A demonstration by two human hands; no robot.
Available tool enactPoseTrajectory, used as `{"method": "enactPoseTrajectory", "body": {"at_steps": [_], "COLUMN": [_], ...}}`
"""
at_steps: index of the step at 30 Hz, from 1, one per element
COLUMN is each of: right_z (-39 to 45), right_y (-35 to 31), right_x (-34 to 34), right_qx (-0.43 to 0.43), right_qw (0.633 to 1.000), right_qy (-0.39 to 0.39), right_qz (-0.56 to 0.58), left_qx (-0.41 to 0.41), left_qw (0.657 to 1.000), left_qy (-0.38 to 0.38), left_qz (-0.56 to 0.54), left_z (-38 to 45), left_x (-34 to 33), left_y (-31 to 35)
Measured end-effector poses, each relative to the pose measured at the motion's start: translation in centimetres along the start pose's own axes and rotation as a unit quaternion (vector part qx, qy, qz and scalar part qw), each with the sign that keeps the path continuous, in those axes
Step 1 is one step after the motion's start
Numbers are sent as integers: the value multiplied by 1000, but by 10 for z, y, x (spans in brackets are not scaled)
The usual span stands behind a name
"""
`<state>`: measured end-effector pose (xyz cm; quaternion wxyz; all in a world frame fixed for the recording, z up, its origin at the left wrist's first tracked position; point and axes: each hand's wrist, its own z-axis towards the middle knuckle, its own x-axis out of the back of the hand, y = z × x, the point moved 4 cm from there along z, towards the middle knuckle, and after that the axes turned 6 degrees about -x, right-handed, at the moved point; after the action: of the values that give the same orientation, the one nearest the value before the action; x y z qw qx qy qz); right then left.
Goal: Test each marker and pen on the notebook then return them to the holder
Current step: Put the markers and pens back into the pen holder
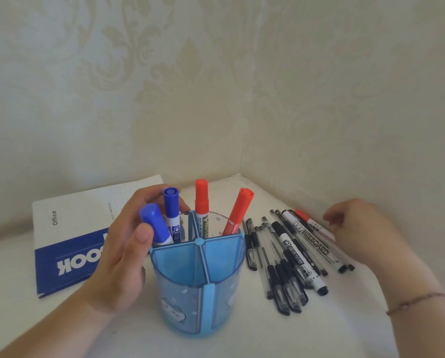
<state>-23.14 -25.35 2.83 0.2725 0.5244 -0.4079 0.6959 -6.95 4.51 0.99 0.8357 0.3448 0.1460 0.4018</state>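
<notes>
Left hand (128,244) wraps the holder (198,280), fingers on two blue markers (171,218); two red markers (202,205) stand beyond. Right hand (358,228), loosely curled, rests on the loose pens (288,264); grip unclear. Markers: light, rigid, smooth; best pinched mid-barrel. Notebook (69,244) lies closed behind the left hand.

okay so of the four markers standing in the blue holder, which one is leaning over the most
The right-hand red marker. It tilts clearly to the right in the holder, while the other red marker stands nearly straight and the two blue markers lean only slightly.
</notes>
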Motion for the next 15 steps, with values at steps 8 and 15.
{"method": "enactPoseTrajectory", "body": {"at_steps": [8, 15], "right_z": [-2, -6], "right_y": [-10, -7], "right_x": [-12, -3], "right_qx": [-19, -48], "right_qw": [996, 990], "right_qy": [-11, 2], "right_qz": [-87, -129], "left_qx": [-2, -1], "left_qw": [1000, 1000], "left_qy": [3, -3], "left_qz": [2, 10], "left_z": [0, 1], "left_x": [0, 0], "left_y": [0, 2]}}
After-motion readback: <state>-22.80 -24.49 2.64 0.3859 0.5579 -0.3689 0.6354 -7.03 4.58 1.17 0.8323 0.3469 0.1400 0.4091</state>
